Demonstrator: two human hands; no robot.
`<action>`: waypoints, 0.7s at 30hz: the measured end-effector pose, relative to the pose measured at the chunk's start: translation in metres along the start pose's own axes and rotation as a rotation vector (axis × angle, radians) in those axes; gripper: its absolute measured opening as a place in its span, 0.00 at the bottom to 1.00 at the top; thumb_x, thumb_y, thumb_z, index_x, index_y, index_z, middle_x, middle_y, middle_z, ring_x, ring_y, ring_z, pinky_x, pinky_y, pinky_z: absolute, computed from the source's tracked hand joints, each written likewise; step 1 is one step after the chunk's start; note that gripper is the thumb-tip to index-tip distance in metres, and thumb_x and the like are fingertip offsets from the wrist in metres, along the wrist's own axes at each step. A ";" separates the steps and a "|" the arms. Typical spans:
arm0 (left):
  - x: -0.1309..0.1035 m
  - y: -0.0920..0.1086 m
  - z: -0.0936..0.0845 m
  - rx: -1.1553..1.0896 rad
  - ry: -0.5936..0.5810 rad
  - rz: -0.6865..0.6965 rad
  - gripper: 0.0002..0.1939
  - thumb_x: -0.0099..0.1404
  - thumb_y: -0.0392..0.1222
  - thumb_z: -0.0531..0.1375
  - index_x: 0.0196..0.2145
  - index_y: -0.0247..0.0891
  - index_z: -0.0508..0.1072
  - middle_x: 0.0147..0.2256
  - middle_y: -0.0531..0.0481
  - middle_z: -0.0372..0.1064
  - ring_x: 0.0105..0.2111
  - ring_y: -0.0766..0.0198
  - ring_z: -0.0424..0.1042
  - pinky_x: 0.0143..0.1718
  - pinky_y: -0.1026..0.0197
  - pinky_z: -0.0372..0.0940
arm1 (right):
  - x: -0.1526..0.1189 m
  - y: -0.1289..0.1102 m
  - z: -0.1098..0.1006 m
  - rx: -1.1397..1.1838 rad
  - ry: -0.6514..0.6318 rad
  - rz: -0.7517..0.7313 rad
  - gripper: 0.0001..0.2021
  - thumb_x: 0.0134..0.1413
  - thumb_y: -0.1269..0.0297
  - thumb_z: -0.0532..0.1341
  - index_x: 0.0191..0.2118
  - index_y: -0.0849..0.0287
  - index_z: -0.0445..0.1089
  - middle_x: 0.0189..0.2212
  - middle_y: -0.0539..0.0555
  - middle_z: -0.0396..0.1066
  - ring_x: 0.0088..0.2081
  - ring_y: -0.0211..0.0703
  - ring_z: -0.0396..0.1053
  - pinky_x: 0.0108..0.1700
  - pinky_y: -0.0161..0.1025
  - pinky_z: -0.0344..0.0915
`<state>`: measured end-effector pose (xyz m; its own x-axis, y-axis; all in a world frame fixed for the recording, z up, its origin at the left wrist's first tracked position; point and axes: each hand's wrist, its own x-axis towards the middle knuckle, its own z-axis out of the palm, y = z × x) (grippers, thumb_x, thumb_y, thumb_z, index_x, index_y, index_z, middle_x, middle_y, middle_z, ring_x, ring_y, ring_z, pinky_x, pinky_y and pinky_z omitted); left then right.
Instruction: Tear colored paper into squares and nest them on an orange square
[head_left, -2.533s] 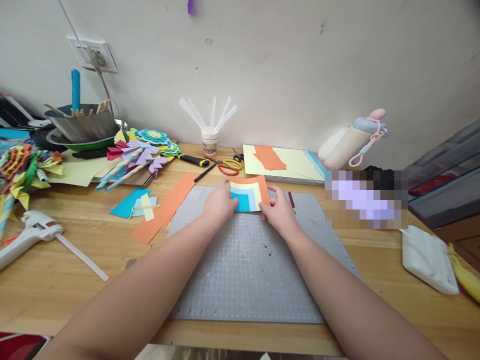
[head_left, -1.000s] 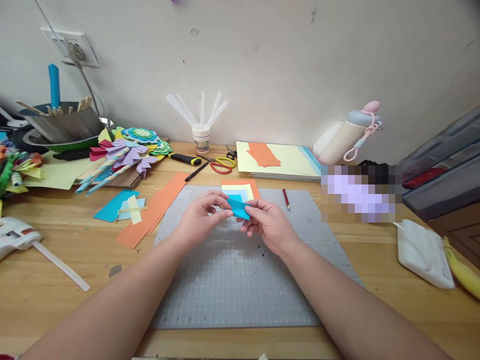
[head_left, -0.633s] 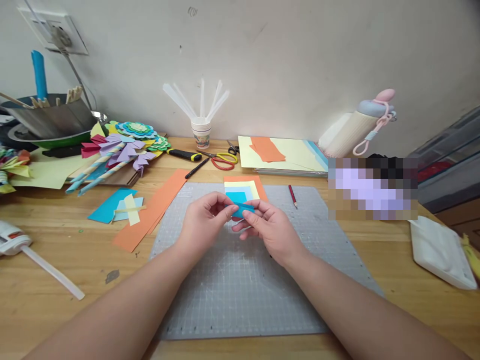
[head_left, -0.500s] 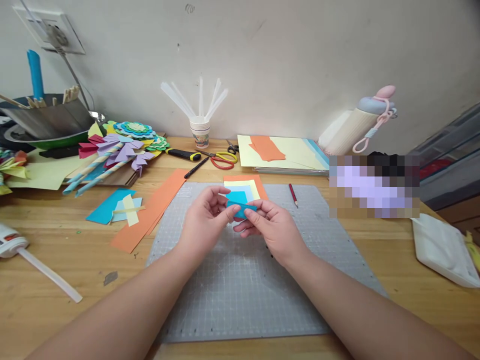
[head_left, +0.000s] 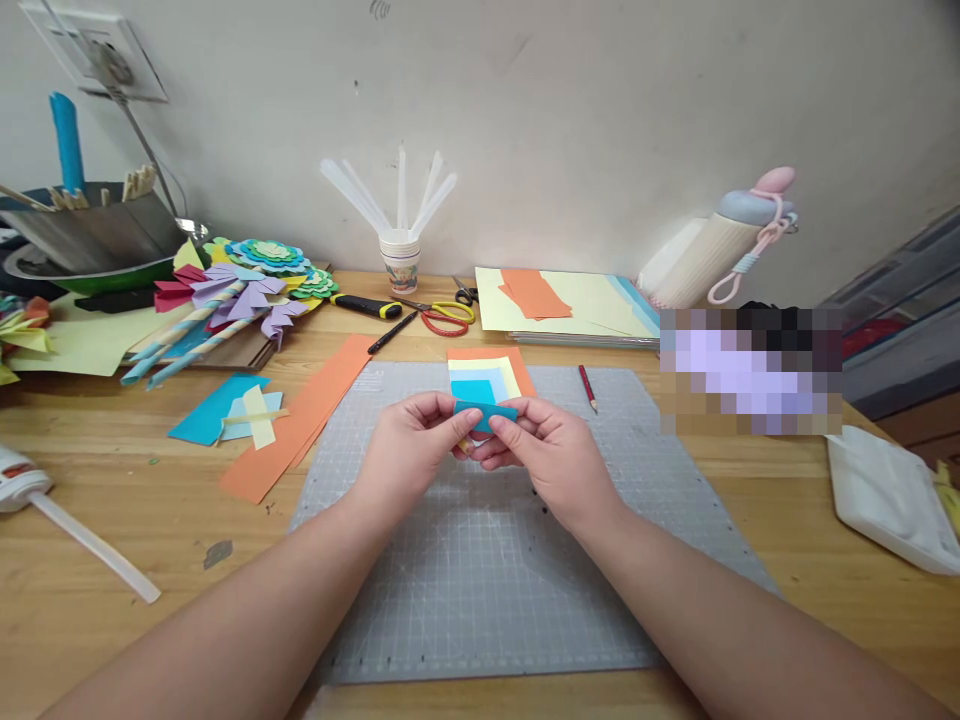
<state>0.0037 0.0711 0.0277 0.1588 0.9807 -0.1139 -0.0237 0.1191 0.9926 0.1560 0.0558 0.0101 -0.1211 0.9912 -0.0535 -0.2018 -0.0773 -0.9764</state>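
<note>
A small folded blue paper is pinched between both hands above the grey cutting mat. My left hand grips its left end with thumb and fingers. Its right end is held by my right hand, thumb on top. Right behind the hands lie nested paper squares, with an orange one at the bottom, then yellow, light blue and a blue square on top. The hands partly cover these squares.
Orange strips and blue paper lie left of the mat. Scissors, a cutter and a paper cup stand or lie behind. A red pencil is on the mat; a glue gun is far left.
My left fingers have moved down around the folded blue paper, and its broad face now shows more. The view has shifted slightly.
</note>
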 end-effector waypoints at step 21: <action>-0.001 -0.001 0.002 -0.055 0.053 -0.050 0.13 0.50 0.46 0.69 0.22 0.36 0.73 0.17 0.56 0.69 0.18 0.72 0.65 0.24 0.67 0.63 | 0.000 -0.001 -0.001 0.005 0.041 0.073 0.14 0.46 0.54 0.69 0.34 0.60 0.73 0.26 0.53 0.78 0.28 0.41 0.77 0.31 0.36 0.76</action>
<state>0.0056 0.0699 0.0266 0.1090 0.9800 -0.1665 -0.0714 0.1748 0.9820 0.1570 0.0557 0.0109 -0.0957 0.9865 -0.1332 -0.1986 -0.1501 -0.9685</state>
